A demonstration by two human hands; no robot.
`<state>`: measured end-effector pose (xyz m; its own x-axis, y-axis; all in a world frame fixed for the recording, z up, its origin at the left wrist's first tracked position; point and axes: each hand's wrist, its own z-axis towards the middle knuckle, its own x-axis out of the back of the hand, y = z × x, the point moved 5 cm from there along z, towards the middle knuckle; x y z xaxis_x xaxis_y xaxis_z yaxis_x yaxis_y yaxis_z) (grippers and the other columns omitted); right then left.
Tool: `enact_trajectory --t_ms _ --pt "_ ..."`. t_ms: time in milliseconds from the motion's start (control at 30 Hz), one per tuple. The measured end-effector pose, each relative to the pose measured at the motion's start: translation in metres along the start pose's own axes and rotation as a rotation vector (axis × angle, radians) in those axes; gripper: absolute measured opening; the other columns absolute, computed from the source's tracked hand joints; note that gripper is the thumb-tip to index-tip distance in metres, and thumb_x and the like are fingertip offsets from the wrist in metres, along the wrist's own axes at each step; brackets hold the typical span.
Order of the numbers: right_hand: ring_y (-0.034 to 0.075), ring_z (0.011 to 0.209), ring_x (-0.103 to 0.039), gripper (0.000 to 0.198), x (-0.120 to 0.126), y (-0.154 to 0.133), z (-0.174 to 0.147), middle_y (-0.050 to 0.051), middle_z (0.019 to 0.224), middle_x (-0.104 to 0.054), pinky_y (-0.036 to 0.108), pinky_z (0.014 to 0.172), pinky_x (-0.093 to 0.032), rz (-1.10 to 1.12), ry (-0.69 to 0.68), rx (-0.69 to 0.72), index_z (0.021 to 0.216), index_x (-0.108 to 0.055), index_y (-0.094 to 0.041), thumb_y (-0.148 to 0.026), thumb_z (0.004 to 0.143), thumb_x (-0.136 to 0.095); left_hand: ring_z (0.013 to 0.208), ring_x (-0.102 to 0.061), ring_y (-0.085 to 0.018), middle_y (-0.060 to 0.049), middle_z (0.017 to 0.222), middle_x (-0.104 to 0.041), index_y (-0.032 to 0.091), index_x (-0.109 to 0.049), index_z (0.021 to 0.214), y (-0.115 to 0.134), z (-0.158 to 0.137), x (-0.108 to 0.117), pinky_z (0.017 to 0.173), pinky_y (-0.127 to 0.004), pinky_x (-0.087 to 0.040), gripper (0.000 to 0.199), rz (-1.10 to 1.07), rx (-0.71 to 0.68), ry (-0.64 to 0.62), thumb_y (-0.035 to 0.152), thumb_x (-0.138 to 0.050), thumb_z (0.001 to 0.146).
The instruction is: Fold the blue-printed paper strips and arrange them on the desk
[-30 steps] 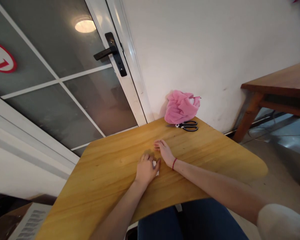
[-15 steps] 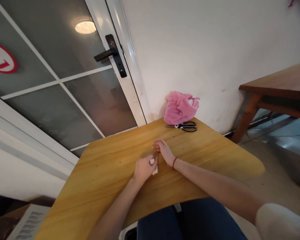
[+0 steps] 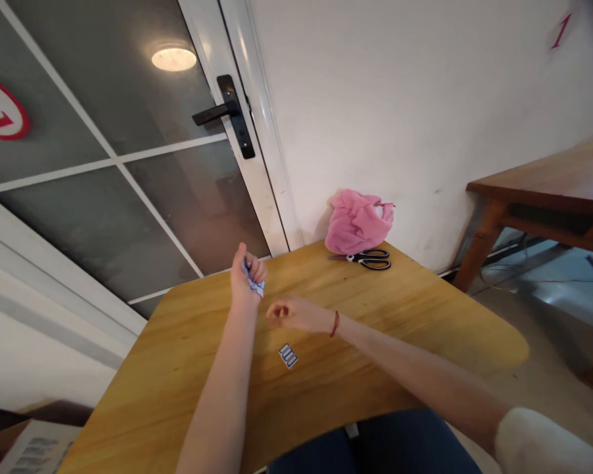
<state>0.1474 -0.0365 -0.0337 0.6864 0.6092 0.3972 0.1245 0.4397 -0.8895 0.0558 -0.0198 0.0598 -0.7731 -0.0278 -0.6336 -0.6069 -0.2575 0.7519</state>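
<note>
My left hand (image 3: 244, 276) is raised over the far left part of the wooden table, its fingers wrapped round a blue-and-white patterned piece (image 3: 255, 287) that looks like card or paper. Most of that piece is hidden in the palm. To the right and slightly nearer me, my right hand (image 3: 301, 314) has its fingers curled in over the tabletop; whether anything is in them cannot be made out. A small blue-and-white card (image 3: 288, 355), printed with white bars, lies flat on the table below my right hand, touched by neither hand.
Black-handled scissors (image 3: 370, 259) lie at the back of the wooden table (image 3: 400, 316), against a bunched pink cloth (image 3: 360, 222) by the wall. A door with a black handle (image 3: 222, 113) stands behind on the left. Another wooden table (image 3: 538, 191) is at the right.
My hands have moved apart: the left rose away to the left with the blue-and-white piece, while the right came nearer and curled. The small card on the table is now uncovered.
</note>
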Motion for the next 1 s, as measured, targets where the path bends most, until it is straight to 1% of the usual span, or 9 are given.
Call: enact_trajectory --t_ms 67,133,300,500,667,733,800,900,1000 --pt "0.020 0.091 -0.049 0.033 -0.007 0.002 -0.019 0.005 0.085 -0.058 0.036 0.089 -0.037 -0.367 -0.133 0.045 0.085 -0.067 -0.017 -0.041 0.065 -0.075 0.030 -0.017 -0.006 0.007 0.035 -0.016 0.018 -0.021 0.050 0.021 0.006 0.017 0.033 -0.020 -0.009 0.049 -0.129 0.036 0.047 0.037 -0.039 0.092" --pt "0.024 0.102 -0.045 0.046 -0.010 0.005 -0.032 0.007 0.097 -0.056 0.038 0.091 -0.035 -0.557 -0.185 0.010 0.093 -0.066 -0.018 -0.046 0.060 -0.079 0.031 -0.016 -0.007 0.007 0.036 -0.016 0.018 -0.019 0.051 0.048 0.012 0.030 0.033 -0.020 -0.013 0.049 -0.243 -0.017 0.068 0.039 -0.033 0.093" --pt "0.026 0.109 -0.042 0.042 -0.016 0.005 -0.034 0.008 0.105 -0.053 0.038 0.092 -0.034 -0.646 -0.282 -0.100 0.092 -0.068 -0.023 -0.050 0.062 -0.076 0.032 -0.018 -0.006 0.007 0.037 -0.017 0.019 -0.019 0.052 0.089 0.010 0.029 0.034 -0.020 -0.019 0.049 -0.431 -0.138 -0.033 0.044 -0.028 0.094" --pt "0.024 0.102 -0.047 0.033 -0.017 0.015 -0.024 0.006 0.096 -0.058 0.034 0.084 -0.036 -0.613 -0.322 -0.132 0.079 -0.066 -0.018 -0.037 0.057 -0.082 0.032 -0.020 -0.005 0.007 0.038 -0.019 0.019 -0.018 0.053 0.079 -0.001 0.008 0.035 -0.019 -0.021 0.048 -0.481 -0.111 -0.067 0.042 -0.023 0.096" --pt "0.008 0.062 -0.050 0.017 -0.011 0.017 -0.011 -0.002 0.065 -0.057 0.022 0.060 -0.038 -0.080 -0.402 -0.184 0.071 -0.055 -0.013 -0.021 0.068 -0.070 0.033 -0.021 -0.006 0.006 0.037 -0.020 0.020 -0.017 0.052 0.054 0.008 0.001 0.035 -0.019 -0.021 0.049 -0.543 -0.043 -0.115 0.040 -0.023 0.096" --pt "0.008 0.059 -0.051 0.020 0.011 0.004 0.004 -0.002 0.066 -0.058 0.021 0.055 -0.039 0.154 -0.281 -0.188 0.072 -0.055 -0.014 -0.025 0.066 -0.071 0.034 -0.022 -0.006 0.006 0.037 -0.021 0.019 -0.018 0.052 0.042 0.012 0.003 0.036 -0.019 -0.022 0.049 -0.573 -0.021 -0.102 0.039 -0.024 0.096" --pt "0.007 0.059 -0.050 0.026 0.045 -0.018 0.021 -0.001 0.070 -0.060 0.020 0.052 -0.036 0.288 0.010 -0.101 0.073 -0.055 -0.015 -0.031 0.063 -0.073 0.034 -0.022 -0.006 0.006 0.038 -0.022 0.019 -0.020 0.052 0.028 0.016 0.007 0.037 -0.019 -0.022 0.048 -0.569 0.026 -0.052 0.038 -0.025 0.095" --pt "0.006 0.058 -0.047 0.028 0.082 -0.046 0.036 -0.003 0.069 -0.059 0.020 0.054 -0.036 0.484 0.491 0.071 0.075 -0.057 -0.016 -0.038 0.065 -0.072 0.033 -0.024 -0.007 0.006 0.039 -0.022 0.019 -0.022 0.052 0.007 0.023 0.019 0.039 -0.020 -0.026 0.046 -0.499 0.127 0.136 0.038 -0.028 0.094" --pt "0.010 0.070 -0.055 0.030 0.073 -0.059 0.050 0.000 0.075 -0.062 0.023 0.066 -0.042 0.564 0.536 0.166 0.078 -0.057 -0.017 -0.038 0.062 -0.073 0.035 -0.033 -0.008 0.005 0.042 -0.028 0.019 -0.027 0.054 -0.012 0.029 0.028 0.044 -0.022 -0.034 0.042 -0.434 0.202 0.295 0.034 -0.025 0.094"
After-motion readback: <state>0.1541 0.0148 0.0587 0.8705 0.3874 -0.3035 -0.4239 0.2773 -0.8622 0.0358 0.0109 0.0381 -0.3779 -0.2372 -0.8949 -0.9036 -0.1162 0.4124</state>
